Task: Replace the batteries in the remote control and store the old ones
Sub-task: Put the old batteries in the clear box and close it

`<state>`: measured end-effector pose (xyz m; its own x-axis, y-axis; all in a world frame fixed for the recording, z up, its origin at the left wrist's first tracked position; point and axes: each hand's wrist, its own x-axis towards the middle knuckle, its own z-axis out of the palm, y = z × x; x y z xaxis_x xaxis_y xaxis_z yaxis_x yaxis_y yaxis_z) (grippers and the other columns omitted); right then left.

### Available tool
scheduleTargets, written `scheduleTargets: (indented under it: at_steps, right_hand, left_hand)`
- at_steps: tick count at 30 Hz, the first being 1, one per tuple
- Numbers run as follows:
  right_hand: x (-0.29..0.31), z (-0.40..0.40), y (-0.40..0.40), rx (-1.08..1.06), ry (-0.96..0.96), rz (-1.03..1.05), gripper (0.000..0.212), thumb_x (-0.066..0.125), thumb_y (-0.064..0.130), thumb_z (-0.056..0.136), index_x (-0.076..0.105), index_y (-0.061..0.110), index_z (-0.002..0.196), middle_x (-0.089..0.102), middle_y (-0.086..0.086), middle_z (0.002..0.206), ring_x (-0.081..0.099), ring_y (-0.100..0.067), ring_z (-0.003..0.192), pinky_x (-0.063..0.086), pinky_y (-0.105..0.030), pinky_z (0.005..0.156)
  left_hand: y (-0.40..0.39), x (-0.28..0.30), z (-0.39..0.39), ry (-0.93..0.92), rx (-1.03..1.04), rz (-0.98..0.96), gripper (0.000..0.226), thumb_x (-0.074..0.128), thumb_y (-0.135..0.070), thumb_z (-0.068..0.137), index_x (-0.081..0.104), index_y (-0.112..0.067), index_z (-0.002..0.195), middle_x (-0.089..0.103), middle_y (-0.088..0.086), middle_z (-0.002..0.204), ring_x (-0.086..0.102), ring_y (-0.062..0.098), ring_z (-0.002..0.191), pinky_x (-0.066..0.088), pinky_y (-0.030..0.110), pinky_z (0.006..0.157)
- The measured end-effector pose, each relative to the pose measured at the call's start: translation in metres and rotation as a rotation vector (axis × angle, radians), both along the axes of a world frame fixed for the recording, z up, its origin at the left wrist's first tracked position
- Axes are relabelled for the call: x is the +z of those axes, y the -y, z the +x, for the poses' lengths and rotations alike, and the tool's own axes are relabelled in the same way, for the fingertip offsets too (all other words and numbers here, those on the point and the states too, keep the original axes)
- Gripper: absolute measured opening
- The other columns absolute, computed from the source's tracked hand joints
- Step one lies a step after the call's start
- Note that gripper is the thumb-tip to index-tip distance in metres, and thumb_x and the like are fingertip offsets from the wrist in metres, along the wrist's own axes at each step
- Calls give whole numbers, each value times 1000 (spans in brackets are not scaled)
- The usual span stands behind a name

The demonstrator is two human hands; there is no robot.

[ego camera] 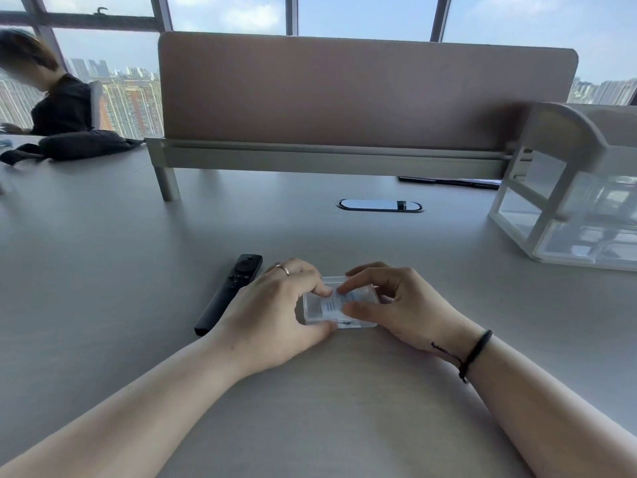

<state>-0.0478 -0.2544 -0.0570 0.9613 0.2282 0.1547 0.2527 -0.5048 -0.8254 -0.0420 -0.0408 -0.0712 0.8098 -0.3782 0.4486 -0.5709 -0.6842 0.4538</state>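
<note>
While beside remote point(229, 293), case point(319, 310) between hands point(272, 312)

black remote point(229, 294) flat beside clear case point(339, 307).

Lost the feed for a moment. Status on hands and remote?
Left hand and right hand both on small clear case. Remote lies untouched on desk, left of them. Nothing in the way.

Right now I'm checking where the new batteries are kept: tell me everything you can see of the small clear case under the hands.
The small clear case is a flat, transparent plastic rectangle lying on the grey desk, right of the black remote. Something pale with bluish print shows through; contents are unclear. The left hand and right hand both grip it.
</note>
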Motion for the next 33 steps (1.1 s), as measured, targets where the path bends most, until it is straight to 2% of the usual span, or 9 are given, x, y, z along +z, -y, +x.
scheduleTargets:
  at_steps: [6, 11, 18, 21, 24, 26, 28, 30, 33]
  right_hand:
    - [1, -1, 0, 23, 14, -58, 17, 81, 24, 79, 78, 37, 91, 59, 13, 120, 60, 1, 108, 47, -25, 96]
    - [2, 0, 0, 16, 13, -67, 17, 81, 26, 78, 78, 40, 89, 58, 15, 120, 62, 0, 106, 49, -29, 96]
    - [-5, 0, 0, 31, 76, -82, 27, 87, 35, 67, 75, 43, 90, 58, 15, 117, 61, -2, 107, 52, -34, 97]
    - [-7, 2, 0, 9, 84, -97, 34, 90, 32, 64, 74, 40, 93, 58, 17, 117, 62, -2, 106, 53, -33, 96]
    - [-8, 4, 3, -18, 92, -118, 33, 88, 33, 68, 73, 40, 97, 58, 19, 118, 60, 4, 105, 51, -26, 93]
    - [-9, 6, 7, -62, 111, -171, 32, 83, 35, 74, 71, 43, 103, 55, 19, 126, 56, 7, 107, 45, -22, 94]
    - [-10, 9, 11, -123, 138, -235, 33, 77, 35, 80, 69, 44, 111, 51, 16, 137, 53, 1, 117, 40, -21, 94]
    - [-11, 11, 14, -174, 157, -286, 35, 72, 33, 86, 66, 45, 118, 47, 15, 147, 53, -6, 125, 37, -19, 93]
    - [-13, 13, 15, -211, 162, -334, 38, 65, 30, 91, 62, 47, 125, 40, 18, 154, 50, -10, 130, 35, -18, 96]
  left_hand:
    - [1, 3, -1, -4, 1, 28, 34, 77, -50, 69, 71, -32, 97, 62, -20, 110, 51, -7, 83, 44, 26, 69]
    - [1, 4, -1, -1, 5, 47, 35, 77, -50, 70, 72, -33, 100, 62, -21, 112, 47, -16, 79, 42, 24, 68]
    - [1, 4, -3, 24, 21, 67, 39, 68, -58, 70, 69, -36, 103, 61, -22, 113, 52, -7, 81, 49, 28, 70]
    - [0, 4, -3, 35, 15, 79, 43, 67, -63, 71, 67, -37, 105, 61, -21, 113, 58, -2, 92, 52, 31, 74]
    - [-2, 6, -3, 44, 14, 125, 55, 67, -70, 69, 63, -40, 115, 59, -23, 119, 57, -1, 102, 51, 31, 83]
    - [-4, 8, -2, 50, 40, 134, 64, 65, -75, 66, 61, -41, 120, 58, -23, 121, 55, 0, 106, 48, 28, 89]
    - [-7, 10, 0, 67, 92, 102, 67, 60, -79, 65, 61, -40, 119, 60, -22, 120, 56, 4, 109, 47, 30, 91]
    - [-10, 11, 2, 96, 177, 63, 64, 57, -80, 68, 63, -38, 115, 62, -18, 119, 58, 9, 110, 49, 35, 91]
    - [-14, 12, 7, 113, 353, 74, 53, 57, -71, 77, 63, -33, 114, 62, -11, 118, 59, 15, 110, 47, 35, 89]
